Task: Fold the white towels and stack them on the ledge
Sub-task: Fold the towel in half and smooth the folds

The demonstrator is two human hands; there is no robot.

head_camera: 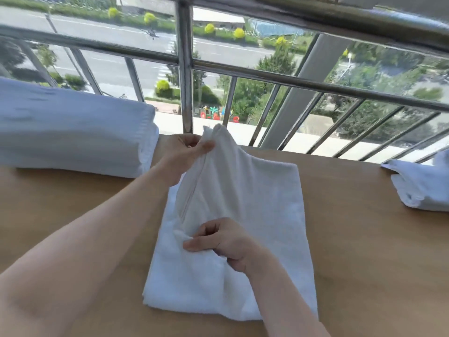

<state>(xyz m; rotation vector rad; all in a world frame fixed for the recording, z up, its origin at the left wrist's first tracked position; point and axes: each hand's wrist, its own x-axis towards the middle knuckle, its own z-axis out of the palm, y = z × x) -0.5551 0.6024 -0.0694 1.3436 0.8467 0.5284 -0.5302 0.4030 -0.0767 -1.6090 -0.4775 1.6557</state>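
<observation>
Wooden ledge [364,227], towel [255,190] being folded.
Left hand [184,148] and right hand [226,242] are pinching its edge; corners need aligning.

You have two hands in view: one left hand [187,147] at the far corner of the middle towel [255,190] and one right hand [223,242] at its near part. There are three lots of white towels: that single towel, one folded stack [73,127] to its left and one loose heap [422,188] to its right. The number of towels in the stack cannot be told. One wooden ledge [364,239] lies beneath it.
</observation>
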